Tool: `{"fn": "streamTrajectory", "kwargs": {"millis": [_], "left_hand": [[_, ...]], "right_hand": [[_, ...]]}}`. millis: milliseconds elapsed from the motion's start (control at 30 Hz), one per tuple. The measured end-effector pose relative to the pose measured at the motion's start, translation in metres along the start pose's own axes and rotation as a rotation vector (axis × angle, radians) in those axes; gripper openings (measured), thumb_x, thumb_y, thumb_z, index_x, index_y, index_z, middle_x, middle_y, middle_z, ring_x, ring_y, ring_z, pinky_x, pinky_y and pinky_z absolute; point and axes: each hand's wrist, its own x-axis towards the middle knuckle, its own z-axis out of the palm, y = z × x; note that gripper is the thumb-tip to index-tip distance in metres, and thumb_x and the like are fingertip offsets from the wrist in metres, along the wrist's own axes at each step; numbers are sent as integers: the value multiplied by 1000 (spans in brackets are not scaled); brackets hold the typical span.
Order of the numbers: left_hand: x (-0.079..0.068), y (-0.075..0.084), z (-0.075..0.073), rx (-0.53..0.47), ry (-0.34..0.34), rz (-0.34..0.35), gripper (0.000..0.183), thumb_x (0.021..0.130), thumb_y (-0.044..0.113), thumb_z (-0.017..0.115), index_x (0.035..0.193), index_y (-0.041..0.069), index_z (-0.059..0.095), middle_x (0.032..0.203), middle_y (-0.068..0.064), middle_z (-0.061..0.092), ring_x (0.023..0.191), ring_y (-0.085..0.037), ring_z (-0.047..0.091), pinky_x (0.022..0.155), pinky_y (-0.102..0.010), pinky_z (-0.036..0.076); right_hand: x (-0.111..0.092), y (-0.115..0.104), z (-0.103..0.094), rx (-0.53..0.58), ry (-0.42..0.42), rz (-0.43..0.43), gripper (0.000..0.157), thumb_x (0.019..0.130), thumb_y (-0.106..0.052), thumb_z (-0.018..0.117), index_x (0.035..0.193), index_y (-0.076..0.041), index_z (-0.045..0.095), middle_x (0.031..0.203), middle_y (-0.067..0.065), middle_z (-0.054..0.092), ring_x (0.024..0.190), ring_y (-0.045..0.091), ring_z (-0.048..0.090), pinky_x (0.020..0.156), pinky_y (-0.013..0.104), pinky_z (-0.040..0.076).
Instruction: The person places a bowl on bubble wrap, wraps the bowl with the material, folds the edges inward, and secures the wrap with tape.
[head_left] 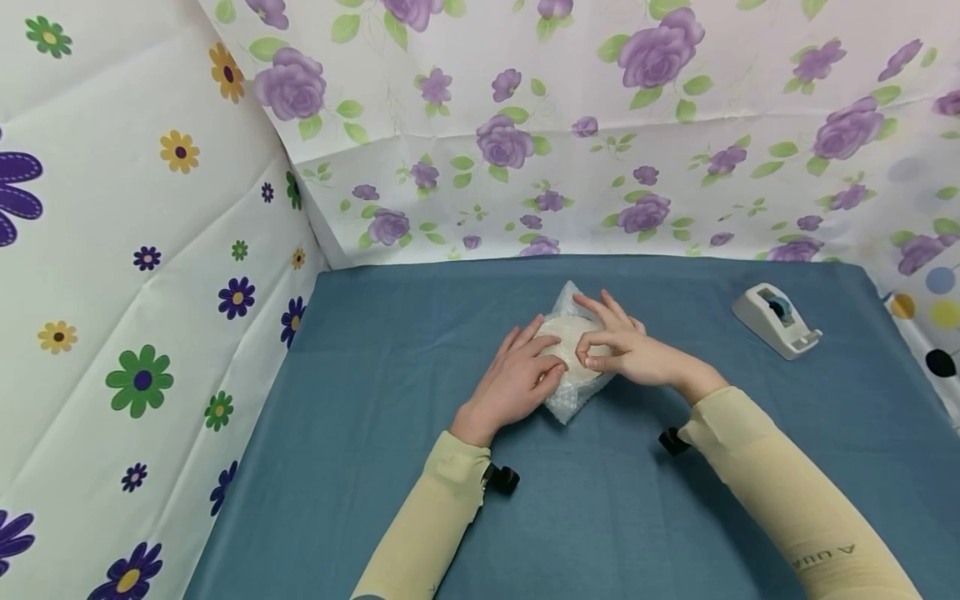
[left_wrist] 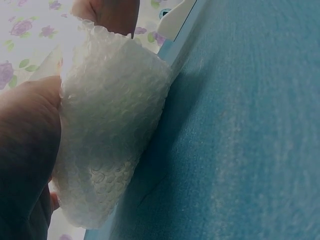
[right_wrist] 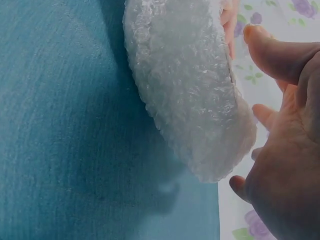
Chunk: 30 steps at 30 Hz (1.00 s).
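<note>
A bubble-wrapped bundle (head_left: 570, 398) sits on the blue cloth, with a round cream-coloured face (head_left: 567, 332) on top; the wrapping hides what kind of thing is inside. Both wrist views show the bundle's bubbled side (left_wrist: 112, 100) (right_wrist: 185, 85). My left hand (head_left: 512, 375) rests on its near left part, fingers lying over the top and thumb by the edge. From the right, my right hand (head_left: 626, 346) reaches over the bundle, thumb and index close together, other fingers spread. In the right wrist view, that thumb (right_wrist: 280, 55) stands apart from the wrap; nothing visible is held.
A white tape dispenser (head_left: 777, 321) with a blue-cored roll stands at the back right of the blue cloth (head_left: 360, 400). Flowered curtains (head_left: 450, 200) hang behind the table and along its left side. Black wrist mounts (head_left: 502, 480) jut from both sleeves.
</note>
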Motion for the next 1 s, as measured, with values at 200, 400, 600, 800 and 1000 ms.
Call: {"fn": "streamTrajectory", "kwargs": {"millis": [200, 400, 600, 800, 1000], "left_hand": [[0, 1, 1, -3, -7, -25, 34, 116, 31, 49, 116, 19, 80, 151, -4, 62, 164, -26, 18, 130, -57, 18], [2, 1, 1, -16, -10, -53, 27, 115, 31, 51, 116, 15, 72, 151, -4, 62, 164, -23, 18, 131, -54, 16], [2, 2, 1, -34, -9, -54, 24, 115, 30, 52, 113, 17, 71, 150, -5, 63, 164, -24, 19, 131, -53, 16], [2, 3, 1, -37, -6, -53, 23, 115, 29, 52, 111, 17, 71, 149, -4, 63, 163, -25, 20, 131, -53, 17], [1, 2, 1, -31, 2, -43, 23, 115, 29, 51, 110, 17, 70, 149, -5, 63, 163, -26, 20, 131, -54, 17]], "right_hand": [[-2, 2, 0, 31, 14, 11, 14, 110, -24, 63, 103, -23, 75, 180, 5, 0, 160, 28, -29, 115, 81, -10], [-3, 2, -1, 37, 15, 13, 13, 110, -24, 64, 103, -27, 75, 180, 5, 1, 160, 28, -29, 115, 82, -11], [-5, 4, 0, -81, 121, -25, 12, 107, -23, 70, 98, -29, 76, 164, 10, 35, 160, 42, 2, 114, 80, 6], [-13, 6, 1, -239, 322, -157, 16, 98, -14, 81, 94, -29, 77, 113, 0, 50, 116, 34, 40, 89, 56, 22], [-25, 11, 2, -345, 456, -268, 18, 89, -9, 88, 96, -24, 81, 106, -5, 61, 104, 23, 49, 85, 50, 27]]}}
